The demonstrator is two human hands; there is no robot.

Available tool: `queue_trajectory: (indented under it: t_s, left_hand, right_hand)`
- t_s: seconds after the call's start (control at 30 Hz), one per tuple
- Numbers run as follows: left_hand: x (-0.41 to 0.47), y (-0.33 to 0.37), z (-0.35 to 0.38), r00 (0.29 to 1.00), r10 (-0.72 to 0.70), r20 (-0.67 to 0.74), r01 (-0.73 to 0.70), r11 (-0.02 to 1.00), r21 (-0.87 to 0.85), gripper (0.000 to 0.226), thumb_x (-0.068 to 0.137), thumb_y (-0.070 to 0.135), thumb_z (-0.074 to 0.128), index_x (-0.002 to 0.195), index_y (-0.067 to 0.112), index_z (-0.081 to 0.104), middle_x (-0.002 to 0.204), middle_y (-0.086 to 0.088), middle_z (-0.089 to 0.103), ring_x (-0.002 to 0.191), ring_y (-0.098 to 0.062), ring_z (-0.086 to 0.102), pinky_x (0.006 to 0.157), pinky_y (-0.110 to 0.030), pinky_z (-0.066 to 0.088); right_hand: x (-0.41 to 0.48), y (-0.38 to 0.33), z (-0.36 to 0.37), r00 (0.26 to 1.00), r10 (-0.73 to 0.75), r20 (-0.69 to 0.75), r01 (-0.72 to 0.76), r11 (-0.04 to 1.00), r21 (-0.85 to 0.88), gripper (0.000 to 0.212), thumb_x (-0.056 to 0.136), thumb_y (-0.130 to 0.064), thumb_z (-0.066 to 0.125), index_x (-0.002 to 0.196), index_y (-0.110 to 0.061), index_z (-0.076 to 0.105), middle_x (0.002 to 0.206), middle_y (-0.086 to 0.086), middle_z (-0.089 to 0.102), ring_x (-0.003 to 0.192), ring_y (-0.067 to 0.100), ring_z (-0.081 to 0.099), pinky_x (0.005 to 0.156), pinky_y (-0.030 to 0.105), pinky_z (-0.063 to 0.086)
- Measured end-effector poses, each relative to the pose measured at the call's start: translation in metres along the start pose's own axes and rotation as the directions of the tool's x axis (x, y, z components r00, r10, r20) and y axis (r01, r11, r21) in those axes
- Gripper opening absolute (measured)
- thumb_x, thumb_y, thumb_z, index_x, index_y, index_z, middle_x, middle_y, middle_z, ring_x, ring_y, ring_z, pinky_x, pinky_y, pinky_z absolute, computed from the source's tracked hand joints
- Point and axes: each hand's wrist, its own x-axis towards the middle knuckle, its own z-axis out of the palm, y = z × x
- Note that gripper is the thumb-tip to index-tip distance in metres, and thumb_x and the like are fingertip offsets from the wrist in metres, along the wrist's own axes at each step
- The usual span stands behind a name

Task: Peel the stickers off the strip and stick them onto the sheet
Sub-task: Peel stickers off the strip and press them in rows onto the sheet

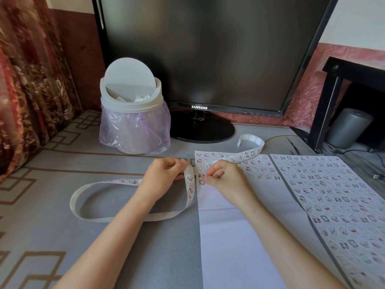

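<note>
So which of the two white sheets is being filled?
From the big black Samsung monitor, look down to the two white paper sheets side by side. It is the left sheet, under the right hand: only its top rows carry stickers, while its neighbour is full.

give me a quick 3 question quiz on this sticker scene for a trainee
1. True or false: the left hand pinches the sticker strip.
2. How much of the sheet under the right hand has stickers? A: top rows only. B: all of it. C: none of it.
3. Fill in: the white bin stands to the ___ of the monitor.
Key: 1 true; 2 A; 3 left.
</note>
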Motion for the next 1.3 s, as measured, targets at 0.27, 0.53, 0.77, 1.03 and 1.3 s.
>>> queue_trajectory:
  t_s: [0.27,0.53,0.77,1.03,1.3]
  left_hand:
    - [0.0,0.0,0.0,1.0,-0.001,-0.014,0.001,1.0,0.007,0.024,0.093,0.031,0.056,0.082,0.017,0.074,0.088,0.003,0.074,0.084,-0.01,0.07,0.094,-0.032,0.051]
    - [-0.008,0.015,0.001,0.978,0.195,-0.068,-0.2,0.977,-0.075,0.029,0.094,0.025,0.055,0.077,0.005,0.068,0.075,0.001,0.069,0.075,-0.006,0.065,0.067,-0.014,0.049]
    - [-0.011,0.02,0.002,0.972,0.226,-0.067,-0.234,0.96,-0.155,0.027,0.095,0.02,0.053,0.083,0.001,0.068,0.076,-0.005,0.068,0.073,-0.007,0.066,0.062,-0.019,0.051]
    - [-0.017,0.029,0.004,0.995,0.09,0.049,-0.074,0.962,-0.263,0.026,0.091,0.021,0.059,0.087,-0.003,0.067,0.074,-0.011,0.065,0.067,-0.013,0.061,0.056,-0.021,0.053]
    - [-0.017,0.024,0.004,0.997,0.064,0.052,-0.047,0.959,-0.279,0.017,0.088,0.014,0.063,0.084,-0.001,0.069,0.068,-0.005,0.069,0.064,-0.009,0.065,0.059,-0.02,0.054]
  right_hand:
    - [-0.003,-0.001,-0.003,0.998,0.022,0.052,-0.026,0.997,0.067,0.018,0.074,-0.012,0.077,0.078,-0.02,0.061,0.065,-0.006,0.056,0.06,0.007,0.052,0.062,0.022,0.042]
    - [-0.018,-0.032,-0.011,0.983,-0.184,-0.012,0.177,0.925,0.337,0.008,0.087,-0.013,0.064,0.08,-0.016,0.063,0.077,0.005,0.069,0.06,0.011,0.059,0.053,0.013,0.041]
    - [-0.024,-0.038,-0.007,0.979,-0.199,0.044,0.153,0.86,0.487,0.01,0.081,-0.004,0.07,0.083,-0.011,0.064,0.07,0.004,0.068,0.058,0.009,0.06,0.046,0.018,0.036]
    - [-0.02,-0.033,-0.006,0.968,-0.243,-0.058,0.243,0.858,0.453,0.02,0.078,0.001,0.071,0.076,-0.019,0.068,0.072,-0.005,0.068,0.064,0.008,0.059,0.065,0.022,0.049]
    - [-0.02,-0.031,-0.004,0.962,-0.259,-0.084,0.271,0.894,0.356,0.018,0.079,-0.003,0.071,0.077,-0.02,0.067,0.076,0.001,0.07,0.068,0.012,0.059,0.067,0.03,0.052]
